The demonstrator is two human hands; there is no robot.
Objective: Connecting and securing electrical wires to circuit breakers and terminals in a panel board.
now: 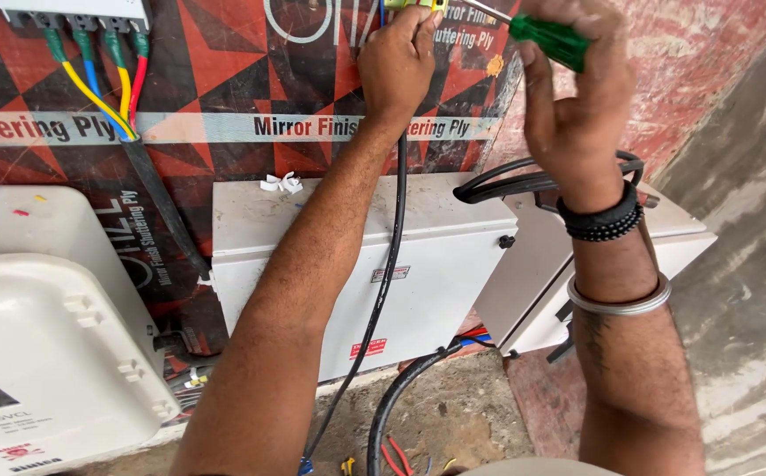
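We are reaching up with both hands to the top edge of the red, black and white patterned plywood board (251,97). Our left hand (398,63) is pinching a small yellow-green fitting (415,4) at that edge, fingers closed on it, with a thin black cable (398,229) hanging down from just under the hand. Our right hand (572,97) is gripping a green-handled screwdriver (548,39), fingers wrapped tight around the handle, its metal shaft pointing left toward the fitting; whether the tip is touching it we cannot tell. The right wrist is wearing a black bead bracelet (601,220) and a plain silver bangle (619,302).

Below our arms, a white metal enclosure box (436,264) is standing against the board's lower edge. At the board's upper left corner, green, blue, yellow and red wires (105,75) are running down from a white terminal unit (74,11).
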